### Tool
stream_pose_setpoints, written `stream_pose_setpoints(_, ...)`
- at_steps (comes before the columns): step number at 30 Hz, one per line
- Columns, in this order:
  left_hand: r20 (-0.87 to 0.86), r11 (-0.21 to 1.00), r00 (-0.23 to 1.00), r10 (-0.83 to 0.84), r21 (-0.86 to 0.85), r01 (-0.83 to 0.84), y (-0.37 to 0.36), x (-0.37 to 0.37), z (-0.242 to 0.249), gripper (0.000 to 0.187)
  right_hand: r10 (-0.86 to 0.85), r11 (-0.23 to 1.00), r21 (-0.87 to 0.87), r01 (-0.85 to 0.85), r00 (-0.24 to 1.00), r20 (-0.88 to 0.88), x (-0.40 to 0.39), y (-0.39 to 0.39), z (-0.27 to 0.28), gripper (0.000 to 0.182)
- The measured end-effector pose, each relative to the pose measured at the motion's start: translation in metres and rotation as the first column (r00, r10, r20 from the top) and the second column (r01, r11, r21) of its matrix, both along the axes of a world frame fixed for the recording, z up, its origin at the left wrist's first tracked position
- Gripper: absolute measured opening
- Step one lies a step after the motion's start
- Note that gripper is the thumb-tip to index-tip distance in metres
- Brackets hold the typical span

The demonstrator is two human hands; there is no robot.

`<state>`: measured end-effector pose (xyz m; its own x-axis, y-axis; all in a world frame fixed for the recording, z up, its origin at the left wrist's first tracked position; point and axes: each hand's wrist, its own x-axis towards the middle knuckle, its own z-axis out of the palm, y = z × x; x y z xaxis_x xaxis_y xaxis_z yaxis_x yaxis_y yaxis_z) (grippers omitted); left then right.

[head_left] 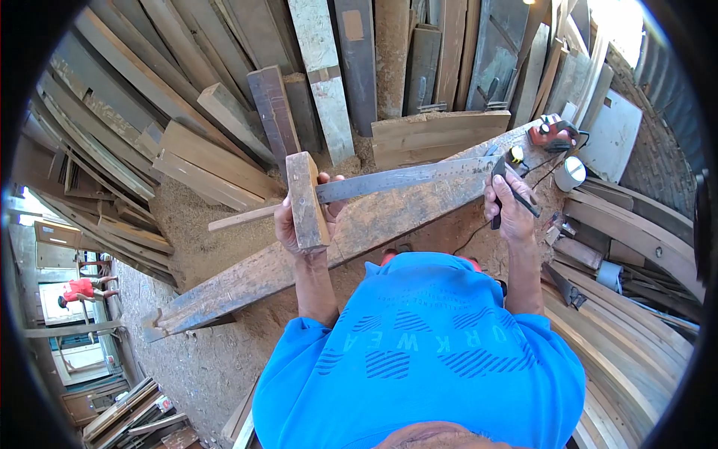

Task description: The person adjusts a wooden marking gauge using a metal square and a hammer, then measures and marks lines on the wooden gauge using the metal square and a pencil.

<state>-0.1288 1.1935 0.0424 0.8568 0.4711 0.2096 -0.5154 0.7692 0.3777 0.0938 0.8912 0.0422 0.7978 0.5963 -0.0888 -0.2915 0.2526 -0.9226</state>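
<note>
My left hand (283, 226) is closed around a marking gauge, a wooden block (305, 203) with a thin wooden rod sticking out to the left. In my right hand (514, 206) is the black handle of a metal try square (411, 178). The square's long blade points left, and its far end meets or overlaps the gauge's block; exact contact cannot be made out. Something dark also shows by the right fingers, partly hidden. Both tools are held above a long, thick wooden plank (389, 213) that slants across the view.
A red power planer (552, 136) sits at the plank's far right end, its cord trailing down. Beside it stands a white container (571, 172). Boards (321, 75) lean along the back, and more timber (636, 232) lies right. A person in red (78, 289) is far left.
</note>
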Motion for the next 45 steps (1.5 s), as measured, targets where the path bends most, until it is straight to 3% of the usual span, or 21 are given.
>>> stream_pose_setpoints(8, -0.038, 0.997, 0.999, 0.033, -0.067, -0.036, 0.004, -0.001, -0.007, 0.070, -0.019, 1.000, -0.004, 0.019, 1.000, -0.009, -0.001, 0.002, 0.000, 0.021)
stream_pose_setpoints(18, -0.016, 0.999, 1.000, -0.022, -0.034, 0.021, 0.009, -0.003, -0.004, 0.059, -0.041, 0.999, -0.012, 0.041, 0.999, 0.025, -0.004, 0.011, -0.004, 0.020)
stream_pose_setpoints(27, -0.173, 0.995, 0.984, 0.051, -0.073, -0.065, 0.003, -0.006, -0.001, 0.048, -0.053, 0.995, -0.088, 0.052, 0.999, -0.011, -0.006, 0.011, -0.010, 0.020)
stream_pose_setpoints(45, -0.143, 0.998, 0.990, 0.019, -0.063, -0.028, 0.006, -0.001, -0.004, 0.048, -0.046, 0.996, -0.076, 0.047, 0.999, 0.021, -0.001, 0.013, -0.015, 0.020)
